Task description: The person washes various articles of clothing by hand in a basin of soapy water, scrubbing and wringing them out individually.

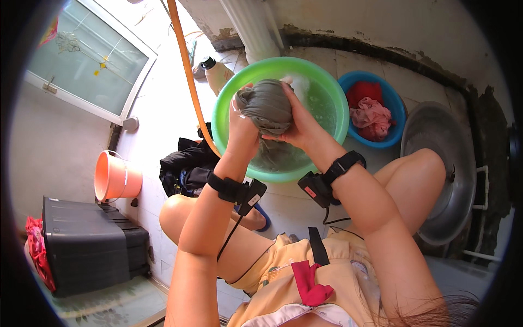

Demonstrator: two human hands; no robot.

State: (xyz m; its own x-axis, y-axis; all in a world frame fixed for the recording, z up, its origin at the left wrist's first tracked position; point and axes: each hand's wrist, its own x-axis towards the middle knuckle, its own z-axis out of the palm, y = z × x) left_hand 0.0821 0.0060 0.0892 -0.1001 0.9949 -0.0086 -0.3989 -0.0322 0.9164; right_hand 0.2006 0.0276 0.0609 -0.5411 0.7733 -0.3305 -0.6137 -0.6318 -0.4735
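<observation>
The left hand (243,124) and right hand (298,121) clasp a bunched grey cloth (267,106) from opposite sides, fingers curved round it, over the green basin (280,176), left of centre (presumably so drips land inside).

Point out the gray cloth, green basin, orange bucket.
Gray cloth (266,107): head view, middle of the bundle.
Green basin (342,111): head view, right rim.
Orange bucket (118,179): head view, side wall.
</observation>
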